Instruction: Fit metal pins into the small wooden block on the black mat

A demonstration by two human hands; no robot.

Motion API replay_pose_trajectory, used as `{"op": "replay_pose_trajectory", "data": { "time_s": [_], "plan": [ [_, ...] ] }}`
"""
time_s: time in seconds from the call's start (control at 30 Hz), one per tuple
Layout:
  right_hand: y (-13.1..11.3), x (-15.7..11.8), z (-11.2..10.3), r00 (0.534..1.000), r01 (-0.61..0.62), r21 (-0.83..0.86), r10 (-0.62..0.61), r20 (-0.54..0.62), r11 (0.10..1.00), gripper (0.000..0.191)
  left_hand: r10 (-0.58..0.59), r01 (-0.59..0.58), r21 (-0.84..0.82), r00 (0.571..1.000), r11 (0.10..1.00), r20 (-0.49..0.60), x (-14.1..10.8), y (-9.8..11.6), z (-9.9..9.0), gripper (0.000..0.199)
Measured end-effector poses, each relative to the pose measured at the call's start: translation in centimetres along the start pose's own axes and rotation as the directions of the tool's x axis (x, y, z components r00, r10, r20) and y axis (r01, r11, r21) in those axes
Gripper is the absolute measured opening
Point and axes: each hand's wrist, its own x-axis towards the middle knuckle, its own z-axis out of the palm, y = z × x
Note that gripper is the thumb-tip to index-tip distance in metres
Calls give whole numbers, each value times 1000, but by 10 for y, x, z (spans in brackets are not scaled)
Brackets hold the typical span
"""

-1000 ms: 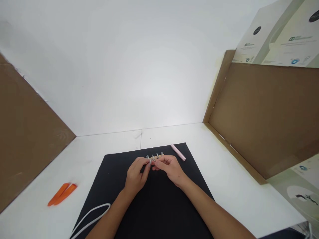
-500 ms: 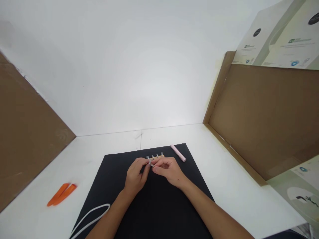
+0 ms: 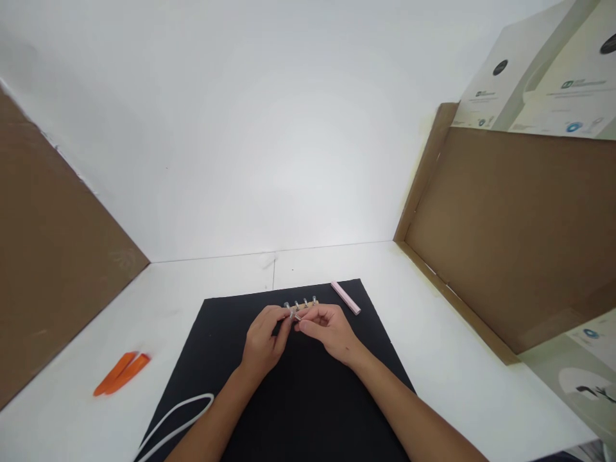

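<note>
Over the far part of the black mat (image 3: 283, 398), my two hands meet fingertip to fingertip. My left hand (image 3: 262, 339) is closed, pinching a small translucent, silvery piece (image 3: 292, 314) between thumb and fingers. My right hand (image 3: 331, 332) is closed too, with its thumb and forefinger on a thin metallic bit (image 3: 298, 317) that meets the silvery piece. Whether the two are joined I cannot tell. Just behind the fingers is a light wooden strip (image 3: 308, 305) bearing several small clear-topped metal pegs (image 3: 305, 301). My hands partly hide it.
A pale pink bar (image 3: 345, 298) lies at the mat's far right corner. Two orange strips (image 3: 122, 373) rest on the white table (image 3: 168, 321) at left, and a white cable loop (image 3: 180, 405) is beside my left forearm. Cardboard panels (image 3: 520, 237) stand at both sides.
The view has shifted slightly. Both hands stay together over the same small pieces, with only slight finger movement.
</note>
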Motion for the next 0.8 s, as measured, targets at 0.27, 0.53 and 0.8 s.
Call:
{"op": "replay_pose_trajectory", "data": {
  "time_s": [0.27, 0.53, 0.8],
  "plan": [
    [3, 0, -2, 998, 54, -36, -53, 33, 998, 16, 52, -52, 10, 999, 999, 11, -2, -5, 0, 18],
    [-1, 0, 1, 1000, -1, 12, 1, -19, 1000, 20, 25, -24, -30, 999, 999, 44, -2, -3, 0, 18],
    [-2, 0, 3, 1000, 12, 49, -12, -4, 999, 17, 21, -21, -18, 1000, 1000, 13, -3, -4, 0, 16]
  ]
}}
